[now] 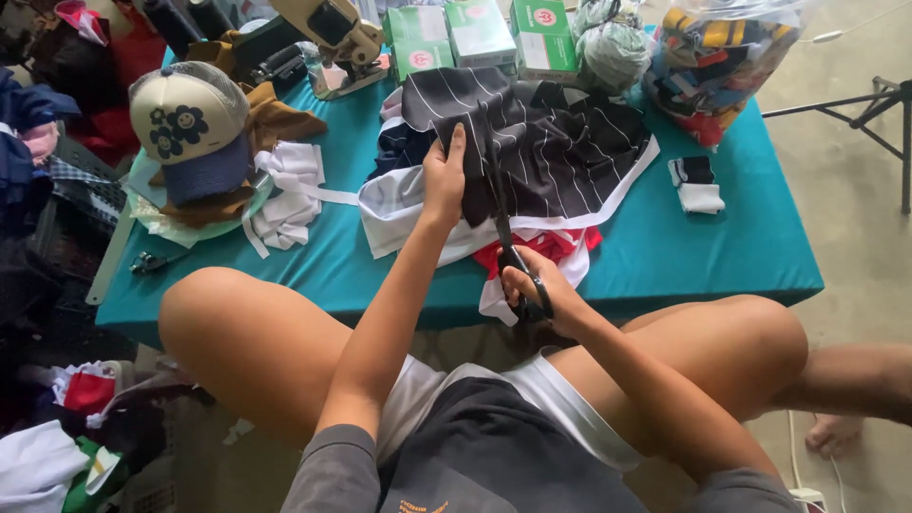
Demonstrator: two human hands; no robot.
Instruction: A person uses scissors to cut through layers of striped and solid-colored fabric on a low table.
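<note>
Striped black cloth [556, 142] lay spread on the teal worktop [722, 247], on top of white fabric [399, 204] and a red piece [551, 245] near the front edge. The left hand [444, 180] pressed down on the cloth's cut edge, fingers flat and gripping a fold. The right hand [541, 294] was clenched through the handles of the scissors [508, 237], whose blades ran up into the cloth just beside the left fingers.

That closeness looked like the main hazard — a quick snip could nick the left thumb. The layers underneath might also get caught between the blades, since the white fabric sat directly below the cut line. Loose pinstripe folds could bunch and pull the cut off course.

A cap [190, 128], green boxes [480, 33] and a bag of cloth [727, 57] stood well apart — out of the way.
</note>
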